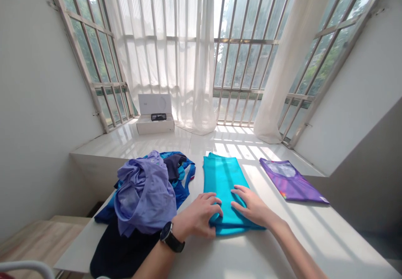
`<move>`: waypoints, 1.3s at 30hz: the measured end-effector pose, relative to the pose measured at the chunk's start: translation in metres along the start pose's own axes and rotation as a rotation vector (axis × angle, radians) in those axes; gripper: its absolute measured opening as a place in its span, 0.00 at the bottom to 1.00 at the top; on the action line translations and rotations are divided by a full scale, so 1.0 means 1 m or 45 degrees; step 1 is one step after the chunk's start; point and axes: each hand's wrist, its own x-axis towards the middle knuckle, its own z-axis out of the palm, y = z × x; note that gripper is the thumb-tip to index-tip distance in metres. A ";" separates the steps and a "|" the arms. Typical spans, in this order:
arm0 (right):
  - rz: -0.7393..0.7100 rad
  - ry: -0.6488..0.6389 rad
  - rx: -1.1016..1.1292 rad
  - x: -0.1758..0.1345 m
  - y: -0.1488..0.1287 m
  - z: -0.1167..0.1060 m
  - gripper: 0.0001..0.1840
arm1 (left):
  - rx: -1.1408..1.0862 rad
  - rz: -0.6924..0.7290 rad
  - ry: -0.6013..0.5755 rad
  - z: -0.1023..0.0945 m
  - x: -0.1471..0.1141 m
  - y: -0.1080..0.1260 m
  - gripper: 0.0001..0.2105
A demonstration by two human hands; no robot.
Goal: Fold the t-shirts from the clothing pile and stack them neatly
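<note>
A turquoise garment [224,174], folded into a long rectangle, lies on the white table in front of me. My left hand [201,214], with a black watch [171,237] on its wrist, rests on the garment's near left part. Its fingers are bent and apart, the thumb by the near left edge. Spread fingers of my right hand [251,205] lie on the cloth's right side. Left of my hands is a loose heap with a lavender garment [147,191] on top, and blue and black clothes partly under it. A folded purple garment [292,181] lies flat on the right.
The white table [314,237] meets a tiled window ledge [103,145]. An opened white box [155,126] holding a dark object stands on the ledge. Behind are sheer curtains [201,61] and barred windows. A white curved rail [28,265] shows at the lower left.
</note>
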 end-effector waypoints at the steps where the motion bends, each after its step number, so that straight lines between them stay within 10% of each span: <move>1: -0.029 0.033 0.064 0.004 0.000 -0.002 0.30 | -0.010 -0.010 0.007 -0.002 0.000 -0.001 0.20; 10: -0.133 0.213 0.312 0.017 -0.003 0.006 0.18 | 0.039 -0.179 -0.016 -0.008 0.001 0.002 0.16; 22: -0.116 0.172 0.128 0.005 -0.011 0.007 0.18 | -0.018 -0.234 -0.078 -0.011 -0.006 0.012 0.22; 39: -0.349 0.072 0.202 -0.010 -0.045 -0.001 0.12 | 0.077 -0.244 0.061 -0.014 0.006 0.006 0.07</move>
